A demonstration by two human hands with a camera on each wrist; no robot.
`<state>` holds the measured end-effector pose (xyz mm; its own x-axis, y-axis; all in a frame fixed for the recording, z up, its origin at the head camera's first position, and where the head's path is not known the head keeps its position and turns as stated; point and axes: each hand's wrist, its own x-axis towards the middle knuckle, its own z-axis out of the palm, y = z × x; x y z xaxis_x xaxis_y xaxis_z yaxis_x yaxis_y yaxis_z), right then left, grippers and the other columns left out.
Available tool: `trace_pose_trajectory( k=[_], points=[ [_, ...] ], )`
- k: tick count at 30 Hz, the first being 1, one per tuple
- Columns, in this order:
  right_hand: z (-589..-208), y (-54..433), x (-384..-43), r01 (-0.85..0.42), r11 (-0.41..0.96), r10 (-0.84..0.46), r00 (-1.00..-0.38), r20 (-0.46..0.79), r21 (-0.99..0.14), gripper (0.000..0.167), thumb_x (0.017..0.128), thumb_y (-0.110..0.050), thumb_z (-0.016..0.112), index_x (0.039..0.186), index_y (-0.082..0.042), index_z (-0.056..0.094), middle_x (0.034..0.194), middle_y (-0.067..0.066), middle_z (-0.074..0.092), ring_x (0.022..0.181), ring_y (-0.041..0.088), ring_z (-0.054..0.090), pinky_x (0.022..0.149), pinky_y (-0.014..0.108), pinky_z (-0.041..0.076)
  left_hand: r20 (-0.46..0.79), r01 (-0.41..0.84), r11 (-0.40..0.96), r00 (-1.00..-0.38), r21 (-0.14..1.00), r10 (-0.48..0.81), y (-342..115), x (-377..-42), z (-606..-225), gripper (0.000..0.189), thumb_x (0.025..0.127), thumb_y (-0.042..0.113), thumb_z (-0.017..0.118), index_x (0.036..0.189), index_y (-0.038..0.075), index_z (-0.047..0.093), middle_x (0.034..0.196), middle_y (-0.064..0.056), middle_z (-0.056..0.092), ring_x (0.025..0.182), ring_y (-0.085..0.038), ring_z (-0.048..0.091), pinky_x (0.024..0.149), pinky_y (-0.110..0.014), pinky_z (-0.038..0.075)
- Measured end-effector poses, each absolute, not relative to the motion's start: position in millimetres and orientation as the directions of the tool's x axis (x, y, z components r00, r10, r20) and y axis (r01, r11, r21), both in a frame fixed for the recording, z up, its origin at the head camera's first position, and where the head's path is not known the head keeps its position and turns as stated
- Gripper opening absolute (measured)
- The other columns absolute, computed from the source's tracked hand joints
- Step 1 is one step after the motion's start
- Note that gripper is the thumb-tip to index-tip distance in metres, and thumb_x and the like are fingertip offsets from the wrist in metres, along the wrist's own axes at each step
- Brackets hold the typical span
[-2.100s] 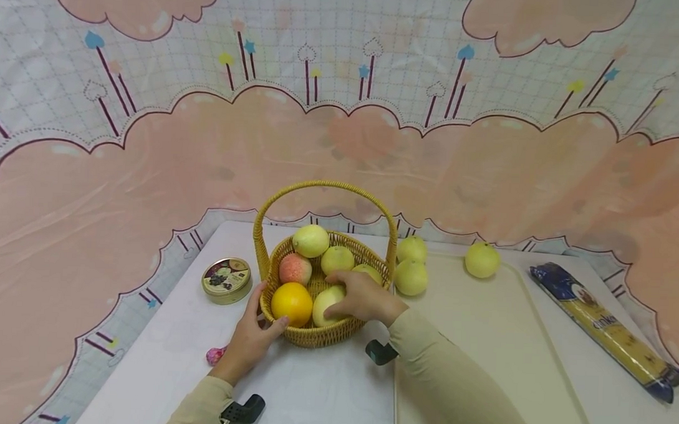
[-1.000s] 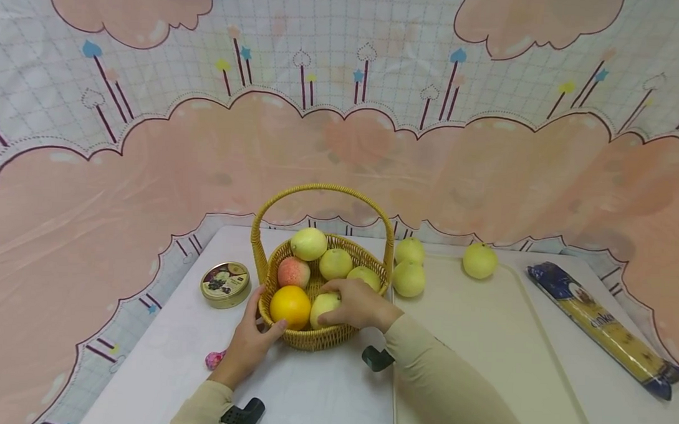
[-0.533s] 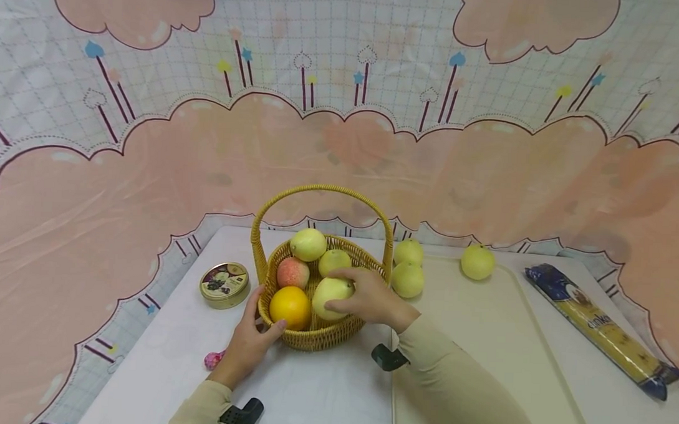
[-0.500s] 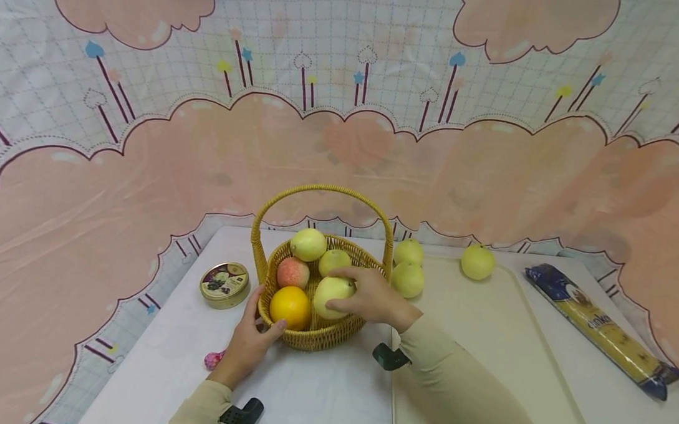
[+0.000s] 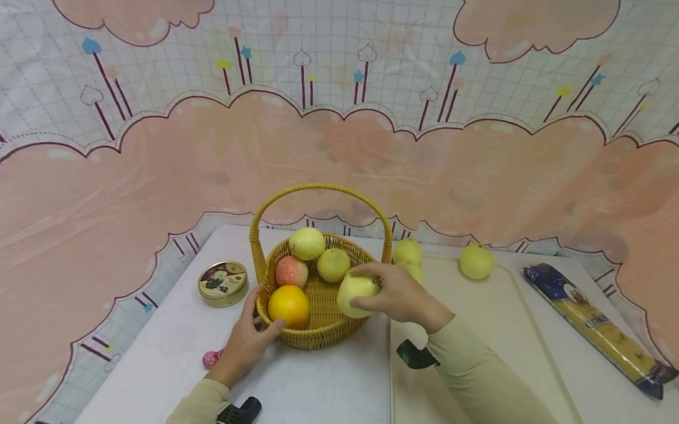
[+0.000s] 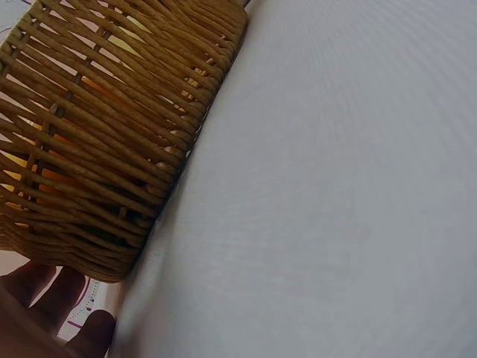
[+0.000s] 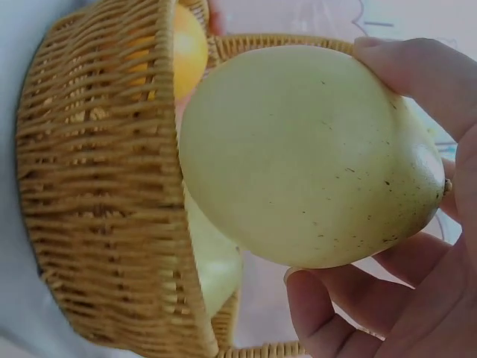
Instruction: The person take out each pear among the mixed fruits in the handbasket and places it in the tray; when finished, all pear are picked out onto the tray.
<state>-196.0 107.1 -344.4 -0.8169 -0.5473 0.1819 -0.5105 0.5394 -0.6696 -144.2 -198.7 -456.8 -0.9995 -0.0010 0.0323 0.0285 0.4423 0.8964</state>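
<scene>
In the head view my left hand point(image 5: 249, 340) grips the front left of a yellow wicker basket point(image 5: 312, 342), thumb on its rim. Its fingers point(image 6: 63, 298) show outside the basket wall in the left wrist view. My right hand point(image 5: 406, 295) holds a pale green fruit point(image 5: 356, 297) with a short stem, above the basket's right rim. Thumb and fingers wrap its stem end in the right wrist view. Inside the basket lie an orange point(image 5: 289, 307), a pink peach point(image 5: 292, 272), a pale oval fruit point(image 5: 307, 243) and a green round fruit point(image 5: 334, 265). Another pale green fruit point(image 7: 212, 261) is partly hidden.
Left of the basket stand a round tin point(image 5: 223, 283) and a small pink wrapped candy point(image 5: 211, 358). On the right are a cream tray point(image 5: 481, 342), several yellow-green fruits, one point(image 5: 476, 261) standing apart, and a long blue-and-gold packet point(image 5: 599, 327).
My right hand has lifted the pale green fruit from beside the orange and carried it right, over the rim. My left hand stays on the basket.
</scene>
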Motion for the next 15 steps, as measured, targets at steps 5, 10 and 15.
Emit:
trace_pose_trajectory(
  k=[5, 10, 15],
  points=[
    [-343.8, 114.0, -196.3, -0.53, 0.561, -0.556, -0.81, 0.186, -0.636, 0.051, 0.082, -0.032, 0.082, 0.127, -0.01, 0.068, 0.118, 0.009, 0.068, 0.091, 0.017, 0.06, 0.072, 0.029, 0.053, 0.026, 0.023, 0.44, -1.0, 0.898, 0.0, -199.3, -144.4, -456.8, 0.088, 0.096, 0.034, 0.067, 0.16, 0.014, 0.01, 0.161, -0.025, 0.019, 0.137, -0.046, 0.038, 0.109, -0.059, 0.035],
    [-343.0, 116.1, -196.5, -0.527, 0.567, -0.556, -0.812, 0.177, -0.633, 0.053, 0.082, -0.031, 0.081, 0.128, -0.008, 0.067, 0.118, 0.011, 0.068, 0.088, 0.017, 0.06, 0.069, 0.028, 0.053, 0.025, 0.026, 0.431, -1.0, 0.902, 0.007, -199.2, -143.1, -455.9, 0.088, 0.096, 0.033, 0.066, 0.16, 0.013, 0.009, 0.161, -0.025, 0.019, 0.137, -0.047, 0.037, 0.11, -0.059, 0.034],
    [-344.5, 113.3, -197.1, -0.511, 0.559, -0.558, -0.815, 0.159, -0.654, 0.053, 0.083, -0.031, 0.08, 0.129, -0.008, 0.066, 0.114, 0.01, 0.068, 0.082, 0.016, 0.058, 0.067, 0.029, 0.052, 0.02, 0.02, 0.429, -1.0, 0.903, 0.005, -198.4, -143.0, -455.5, 0.088, 0.096, 0.033, 0.066, 0.16, 0.014, 0.009, 0.162, -0.024, 0.018, 0.138, -0.047, 0.036, 0.11, -0.059, 0.033]
  ],
)
